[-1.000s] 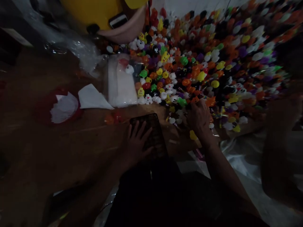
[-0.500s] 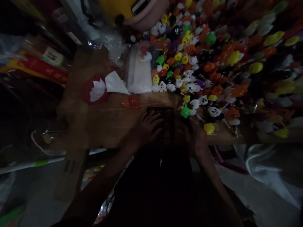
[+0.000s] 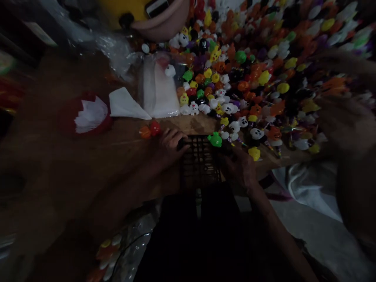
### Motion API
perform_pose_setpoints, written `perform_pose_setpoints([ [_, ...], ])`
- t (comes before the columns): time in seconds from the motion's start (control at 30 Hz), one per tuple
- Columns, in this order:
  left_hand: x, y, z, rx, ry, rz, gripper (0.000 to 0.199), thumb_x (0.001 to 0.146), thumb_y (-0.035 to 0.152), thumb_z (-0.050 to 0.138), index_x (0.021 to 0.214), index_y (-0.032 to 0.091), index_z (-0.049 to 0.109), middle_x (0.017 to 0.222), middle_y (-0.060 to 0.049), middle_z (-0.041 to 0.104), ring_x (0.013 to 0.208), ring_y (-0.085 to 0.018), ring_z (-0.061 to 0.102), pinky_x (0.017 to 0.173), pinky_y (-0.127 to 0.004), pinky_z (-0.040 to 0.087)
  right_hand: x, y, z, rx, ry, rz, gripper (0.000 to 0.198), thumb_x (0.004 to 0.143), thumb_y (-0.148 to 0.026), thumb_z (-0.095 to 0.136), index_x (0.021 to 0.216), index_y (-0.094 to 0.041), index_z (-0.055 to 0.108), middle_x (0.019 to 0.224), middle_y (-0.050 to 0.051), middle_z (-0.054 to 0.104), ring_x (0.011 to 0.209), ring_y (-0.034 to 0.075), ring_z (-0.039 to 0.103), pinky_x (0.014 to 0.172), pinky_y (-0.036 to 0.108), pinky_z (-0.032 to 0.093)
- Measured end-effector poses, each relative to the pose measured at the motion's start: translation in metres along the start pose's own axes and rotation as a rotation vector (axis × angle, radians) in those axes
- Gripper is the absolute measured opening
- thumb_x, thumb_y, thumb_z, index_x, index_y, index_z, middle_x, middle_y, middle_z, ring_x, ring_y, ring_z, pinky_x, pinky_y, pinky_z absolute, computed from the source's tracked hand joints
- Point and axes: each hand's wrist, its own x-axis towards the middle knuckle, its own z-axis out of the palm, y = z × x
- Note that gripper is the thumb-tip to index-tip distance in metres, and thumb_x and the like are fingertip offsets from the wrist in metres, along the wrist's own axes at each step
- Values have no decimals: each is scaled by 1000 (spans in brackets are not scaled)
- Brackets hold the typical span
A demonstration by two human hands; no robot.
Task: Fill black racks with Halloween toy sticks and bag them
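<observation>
A black gridded tray (image 3: 200, 156) lies at the table's front edge, before my body. My left hand (image 3: 172, 141) is at its upper left corner, fingers curled and thumb drawn in around something dark that I cannot make out. My right hand (image 3: 240, 164) is closed at the tray's right side, on a toy with a green animal-shaped head (image 3: 216, 139). That head juts out over the tray's upper right corner; the rest of the toy is dark and mostly hidden. Left of the tray lie an orange head and a red head (image 3: 155, 127).
Many small coloured toys (image 3: 229, 107) are heaped across the back and right. A clear plastic bag (image 3: 161, 90), a white paper (image 3: 126, 102) and a red dish (image 3: 107, 124) with white slips lie left. Another person's blurred hand (image 3: 346, 121) reaches in at right.
My left hand has moved from lying spread over the tray to its left corner, fingers now curled. The green head has shifted left over the tray. Another person's hands have appeared at right.
</observation>
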Motion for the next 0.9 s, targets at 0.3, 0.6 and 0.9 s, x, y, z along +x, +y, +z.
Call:
perform_pose_setpoints([
  [0.3,6,1,-7,-14,-64,-91,58,86,61,76,115,12,68,115,-13,70,113,-33,61,105,-47,47,20,-46,47,287,-57,-125,23,88,-45,66,86,-23,73,90,4,78,85,23,70,76,35,57],
  [0.6,5,-18,-9,-110,-42,-195,19,92,30,76,97,16,64,103,-7,71,101,-23,66,93,-36,52,15,-54,50,353,-72,-113,25,88,-41,70,104,-22,71,105,6,79,96,24,73,85,38,59],
  [0.9,3,-4,-12,-13,-60,-218,22,93,30,74,107,14,67,104,-10,73,102,-25,69,93,-38,54,57,-77,78,535,-129,-167,29,82,-47,76,91,-20,75,96,6,79,92,23,73,84,38,61],
])
